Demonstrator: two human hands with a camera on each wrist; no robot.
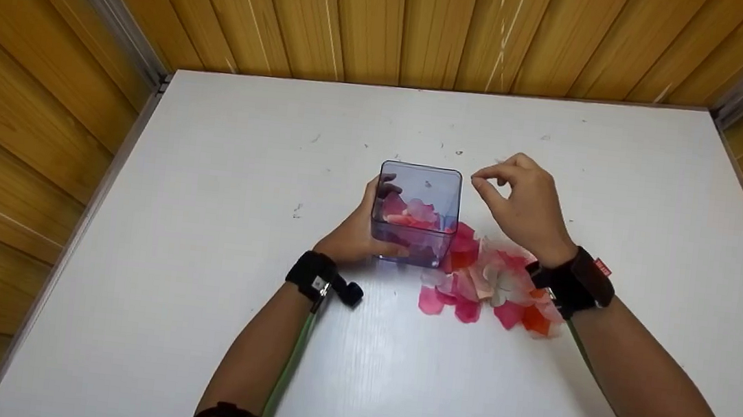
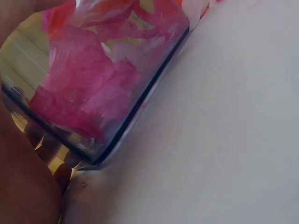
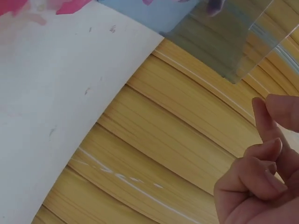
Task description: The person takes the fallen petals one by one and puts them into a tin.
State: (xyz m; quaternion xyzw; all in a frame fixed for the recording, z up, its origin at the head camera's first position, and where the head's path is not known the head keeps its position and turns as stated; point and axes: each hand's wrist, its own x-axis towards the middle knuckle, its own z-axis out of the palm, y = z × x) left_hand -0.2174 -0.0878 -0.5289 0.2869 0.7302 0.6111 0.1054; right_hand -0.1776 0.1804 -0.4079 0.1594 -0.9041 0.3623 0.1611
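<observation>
My left hand grips a clear bluish square plastic box from its left side, thumb across the front and fingers behind. Inside the box lie pink and coral petals, seen close through the wall in the left wrist view. The box's open top tips toward the head camera. To the right of its rim, my right hand is raised with thumb and forefinger tips together. No object shows between those tips in the right wrist view, where the other fingers are curled.
A loose pile of pink, red, orange and white petals lies on the white table, right of the box and under my right wrist. Wood-look panels stand along the table's back and sides. Small dark marks dot the tabletop.
</observation>
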